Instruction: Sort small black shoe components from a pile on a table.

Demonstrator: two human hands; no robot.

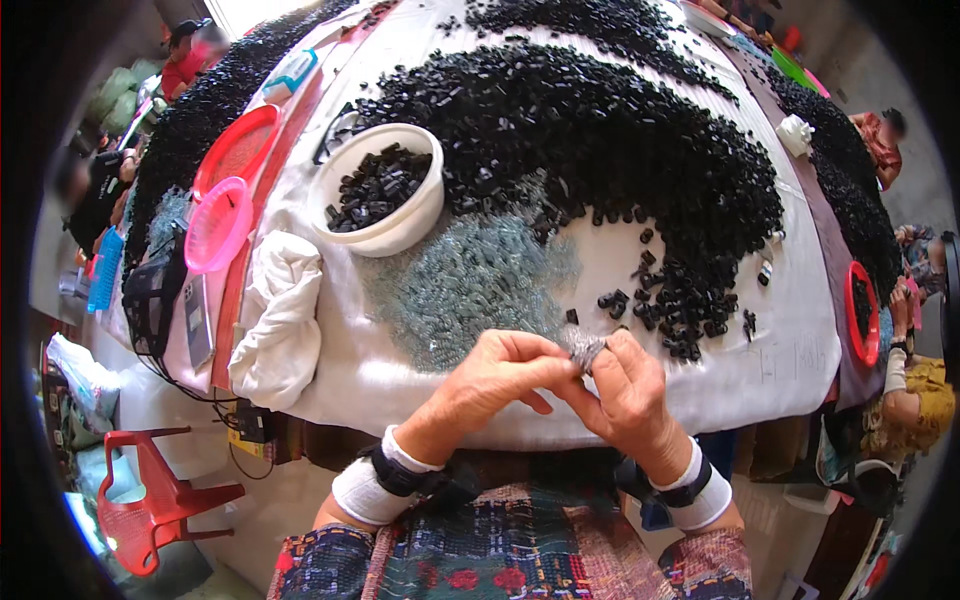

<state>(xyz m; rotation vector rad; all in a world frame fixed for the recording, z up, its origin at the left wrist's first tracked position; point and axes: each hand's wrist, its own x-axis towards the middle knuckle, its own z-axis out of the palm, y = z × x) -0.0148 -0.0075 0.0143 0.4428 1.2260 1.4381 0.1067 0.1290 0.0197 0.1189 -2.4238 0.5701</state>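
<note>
My left hand (497, 379) and my right hand (630, 397) meet over the near edge of the white-covered table, both with fingers pinched together. A greyish ribbed bit (584, 350) shows at their fingertips; I cannot tell whether it is held or wrapped around a finger. Just beyond my fingers lies a pile of small clear blue-grey pieces, like tiny springs (470, 285). A large heap of small black plastic parts (600, 130) spreads behind it, with a looser cluster (680, 300) to the right. More black parts fill a white plastic bowl (428, 215) on the left.
Left of the bowl lie a crumpled white cloth (280, 310), a pink basket (218, 225), a red tray (238, 150) and a phone (198, 318). A red plastic chair (150, 490) stands at lower left. Other people sit along both sides, one in a yellow top (925, 405).
</note>
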